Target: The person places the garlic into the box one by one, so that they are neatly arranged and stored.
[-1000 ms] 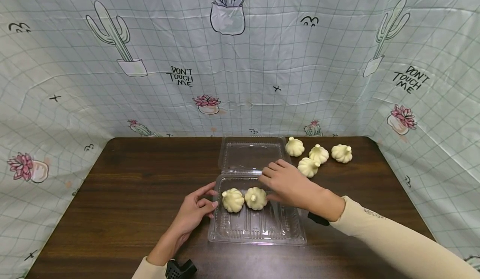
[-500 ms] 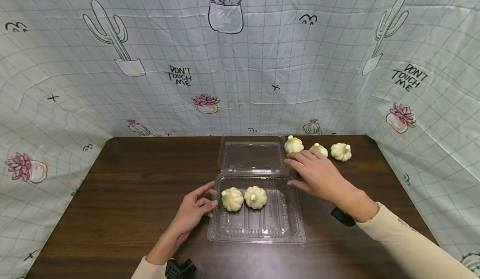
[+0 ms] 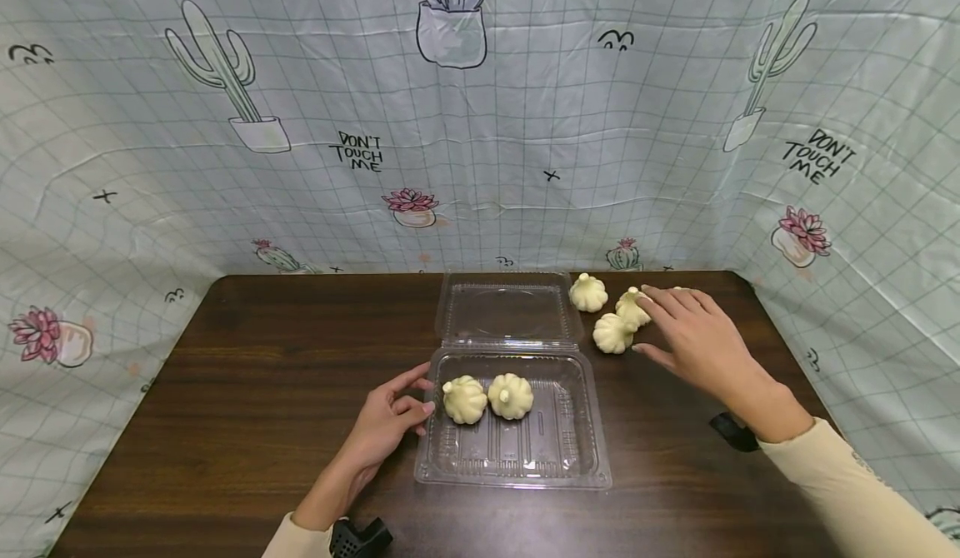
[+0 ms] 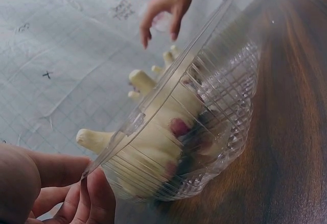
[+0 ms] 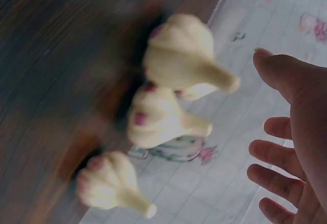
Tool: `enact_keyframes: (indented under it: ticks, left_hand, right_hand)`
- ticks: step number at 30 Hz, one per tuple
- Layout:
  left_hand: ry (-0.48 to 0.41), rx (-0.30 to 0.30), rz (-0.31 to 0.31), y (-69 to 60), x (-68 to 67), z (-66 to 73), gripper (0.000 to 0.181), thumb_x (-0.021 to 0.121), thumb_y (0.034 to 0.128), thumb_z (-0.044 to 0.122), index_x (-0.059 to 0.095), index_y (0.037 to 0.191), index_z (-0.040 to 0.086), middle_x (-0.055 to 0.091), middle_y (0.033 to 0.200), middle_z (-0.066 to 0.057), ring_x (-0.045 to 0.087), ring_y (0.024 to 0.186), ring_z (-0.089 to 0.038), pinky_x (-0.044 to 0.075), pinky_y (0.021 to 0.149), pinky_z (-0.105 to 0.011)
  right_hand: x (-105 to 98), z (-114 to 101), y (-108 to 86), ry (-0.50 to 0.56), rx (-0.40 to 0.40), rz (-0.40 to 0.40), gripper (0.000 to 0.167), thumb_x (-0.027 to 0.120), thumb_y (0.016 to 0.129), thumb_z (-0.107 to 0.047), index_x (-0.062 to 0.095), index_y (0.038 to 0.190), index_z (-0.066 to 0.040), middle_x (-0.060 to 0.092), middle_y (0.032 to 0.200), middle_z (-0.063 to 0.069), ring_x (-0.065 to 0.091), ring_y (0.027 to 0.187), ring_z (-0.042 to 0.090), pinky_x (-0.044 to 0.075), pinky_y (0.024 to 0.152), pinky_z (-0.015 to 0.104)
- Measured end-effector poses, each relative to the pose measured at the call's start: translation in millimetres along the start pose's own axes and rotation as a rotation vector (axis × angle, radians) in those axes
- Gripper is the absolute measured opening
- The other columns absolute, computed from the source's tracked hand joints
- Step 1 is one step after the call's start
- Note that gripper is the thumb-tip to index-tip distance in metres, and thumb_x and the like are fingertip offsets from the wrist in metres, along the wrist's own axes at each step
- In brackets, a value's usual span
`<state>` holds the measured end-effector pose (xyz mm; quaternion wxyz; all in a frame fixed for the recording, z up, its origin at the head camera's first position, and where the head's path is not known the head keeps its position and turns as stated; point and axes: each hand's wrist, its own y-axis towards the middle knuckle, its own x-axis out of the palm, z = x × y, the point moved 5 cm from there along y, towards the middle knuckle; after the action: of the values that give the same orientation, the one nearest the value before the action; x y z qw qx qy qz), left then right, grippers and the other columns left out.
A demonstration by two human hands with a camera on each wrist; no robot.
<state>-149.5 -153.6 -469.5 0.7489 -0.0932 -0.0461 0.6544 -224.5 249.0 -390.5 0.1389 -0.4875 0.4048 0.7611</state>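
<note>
Left hand [image 3: 382,420] pinches the plastic box [image 3: 513,484] at its left edge, likely steadying it. Two garlic bulbs [image 3: 511,397] inside, side by side. Right hand [image 3: 697,337], fingers spread, holds nothing, near loose garlic [image 3: 613,334] on the table [image 3: 300,358]. Lid [image 3: 510,308] folded back, probably for access.

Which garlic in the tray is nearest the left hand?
The left garlic in the tray, head view: it sits beside the edge the left hand pinches. The right garlic there is farther off.
</note>
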Motion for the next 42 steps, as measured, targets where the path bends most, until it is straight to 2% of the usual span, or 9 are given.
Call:
enact_keyframes:
  ticks: [3,17,19,21,22,24,26,32,42]
  left_hand:
    - [0.003,0.001,-0.003,-0.3,-0.3,0.2,0.059,0.064,0.1004,-0.008,0.047,0.157,-0.002,0.057,0.133,-0.022,0.059,0.075,-0.008,0.056,0.066,-0.025]
    - [0.014,0.011,-0.026,-0.3,-0.9,-0.8,0.059,0.063,0.1013,-0.006,0.045,0.158,-0.002,0.056,0.135,-0.024,0.057,0.074,-0.009,0.055,0.068,-0.025]
    - [0.014,0.010,-0.027,-0.2,-0.8,-0.9,0.059,0.063,0.1013,-0.006,0.045,0.158,-0.002,0.056,0.136,-0.024,0.057,0.074,-0.009,0.055,0.068,-0.025]
    - [0.012,0.009,-0.028,0.0,-0.8,-0.9,0.060,0.063,0.1013,-0.006,0.045,0.158,-0.002,0.056,0.136,-0.024,0.057,0.074,-0.009,0.055,0.068,-0.025]
    - [0.011,0.009,-0.027,0.1,-0.9,-1.0,0.060,0.063,0.1012,-0.006,0.045,0.158,-0.002,0.056,0.135,-0.024,0.057,0.074,-0.009,0.055,0.068,-0.025]
    - [0.009,0.007,-0.028,0.3,-1.1,-1.3,0.060,0.063,0.1013,-0.006,0.045,0.158,-0.002,0.056,0.135,-0.024,0.057,0.073,-0.009,0.055,0.068,-0.025]
    - [0.007,0.005,-0.027,0.4,-1.4,-1.4,0.060,0.063,0.1015,-0.006,0.045,0.158,-0.002,0.055,0.135,-0.024,0.057,0.073,-0.009,0.055,0.068,-0.025]
    - [0.000,0.003,-0.030,-0.2,-1.2,-1.2,0.059,0.063,0.1018,-0.006,0.044,0.158,-0.002,0.055,0.135,-0.023,0.057,0.075,-0.009,0.055,0.068,-0.024]
    - [0.005,0.006,-0.022,0.5,-1.0,-1.4,0.059,0.063,0.1015,-0.006,0.045,0.158,-0.002,0.055,0.135,-0.023,0.057,0.073,-0.009,0.055,0.068,-0.024]
  right_hand:
    - [1.1,7.4,-4.6,-0.014,0.018,0.010,0.094,0.017,0.107,-0.071,0.066,0.132,0.005,0.066,0.134,0.024,0.062,0.116,0.046,0.048,0.101,0.059]
    - [10.5,44.3,-19.4,-0.023,0.154,-0.015,0.105,0.009,0.101,-0.079,0.062,0.137,0.005,0.061,0.138,0.027,0.059,0.115,0.050,0.045,0.099,0.062]
    - [12.3,49.6,-21.6,-0.018,0.177,-0.022,0.105,0.012,0.101,-0.080,0.061,0.138,0.005,0.060,0.139,0.027,0.059,0.116,0.050,0.045,0.099,0.063]
    - [13.6,54.3,-23.5,-0.012,0.195,-0.028,0.092,0.037,0.103,-0.076,0.059,0.140,0.005,0.060,0.139,0.028,0.058,0.116,0.051,0.045,0.099,0.064]
    - [14.4,56.7,-24.5,-0.008,0.204,-0.034,0.088,0.043,0.103,-0.073,0.059,0.140,0.005,0.059,0.139,0.028,0.057,0.117,0.052,0.044,0.099,0.065]
    - [16.3,61.1,-26.2,-0.010,0.220,-0.048,0.079,0.067,0.096,-0.058,0.057,0.142,0.006,0.058,0.140,0.028,0.057,0.118,0.052,0.044,0.099,0.066]
    - [18.1,65.2,-27.8,-0.013,0.230,-0.056,0.078,0.080,0.086,-0.041,0.056,0.142,0.006,0.057,0.141,0.029,0.057,0.118,0.053,0.044,0.098,0.067]
    - [22.8,75.5,-30.8,-0.027,0.271,-0.080,0.082,0.088,0.078,-0.031,0.055,0.142,0.008,0.056,0.141,0.030,0.056,0.119,0.053,0.044,0.095,0.067]
    - [34.8,90.4,-36.7,-0.032,0.341,-0.159,0.084,0.088,0.081,-0.032,0.051,0.144,0.010,0.053,0.143,0.033,0.055,0.122,0.054,0.042,0.098,0.068]
